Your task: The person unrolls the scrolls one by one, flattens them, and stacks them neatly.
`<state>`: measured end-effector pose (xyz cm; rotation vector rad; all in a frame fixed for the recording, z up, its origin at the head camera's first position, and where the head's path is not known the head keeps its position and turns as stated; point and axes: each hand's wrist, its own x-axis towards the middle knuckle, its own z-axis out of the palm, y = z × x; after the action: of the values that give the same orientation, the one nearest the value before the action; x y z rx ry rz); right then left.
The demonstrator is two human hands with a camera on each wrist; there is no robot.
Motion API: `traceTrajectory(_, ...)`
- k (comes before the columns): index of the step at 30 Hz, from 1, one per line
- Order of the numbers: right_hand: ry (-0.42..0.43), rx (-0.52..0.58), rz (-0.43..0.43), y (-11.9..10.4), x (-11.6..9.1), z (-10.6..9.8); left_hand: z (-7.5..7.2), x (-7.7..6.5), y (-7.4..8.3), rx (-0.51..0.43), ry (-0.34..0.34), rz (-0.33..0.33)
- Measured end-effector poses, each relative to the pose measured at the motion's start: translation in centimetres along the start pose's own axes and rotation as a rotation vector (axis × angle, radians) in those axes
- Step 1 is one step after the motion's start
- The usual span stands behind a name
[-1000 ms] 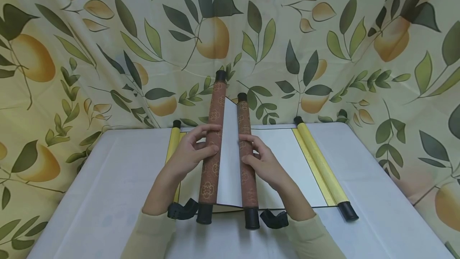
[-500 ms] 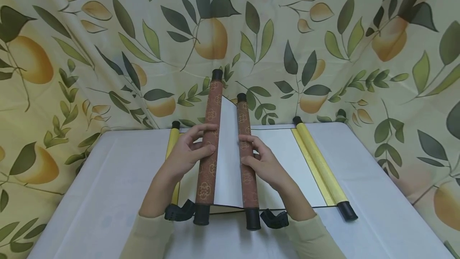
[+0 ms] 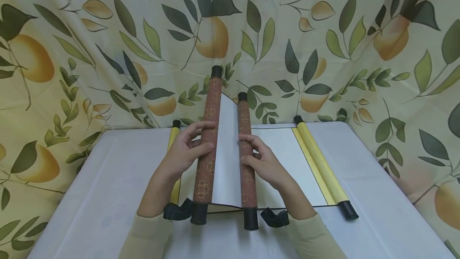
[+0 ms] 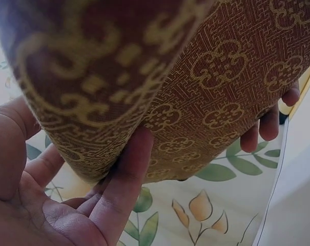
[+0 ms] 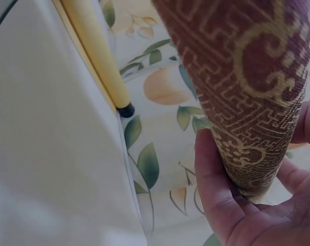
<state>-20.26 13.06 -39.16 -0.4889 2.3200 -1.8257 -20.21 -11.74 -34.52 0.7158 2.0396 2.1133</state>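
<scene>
- Plainly, L hand (image 3: 184, 150) pinches L red roll (image 3: 206, 167)
- R hand (image 3: 266, 164) pinches R red roll (image 3: 248, 181)
- white sheet (image 3: 228, 159) btwn 'em
- yellow scroll (image 3: 323, 161) unrolled on table (image 3: 381, 171)

Red-brown scroll (image 3: 248, 187), gold-patterned, black-capped; partly unrolled, white sheet (image 3: 226, 159) between 2 rolls (image 3: 205, 171), held over yellow-edged scroll (image 3: 318, 159).
</scene>
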Motion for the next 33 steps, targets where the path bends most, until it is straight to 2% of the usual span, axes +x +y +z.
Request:
traceTrajectory(14, 0.002, 0.007, 0.003, 0.20, 0.03, 0.00, -0.12, -0.23, 0.52, 0.004, 0.011, -0.009)
traceTrajectory(25, 0.005, 0.003, 0.010, 0.41, 0.05, -0.11, -0.53, -0.17, 0.31, -0.005, 0.012, 0.003)
traceTrajectory(33, -0.004, 0.006, -0.016, 0.33, -0.02, -0.07, -0.74, -0.42, 0.77, -0.005, 0.017, -0.005)
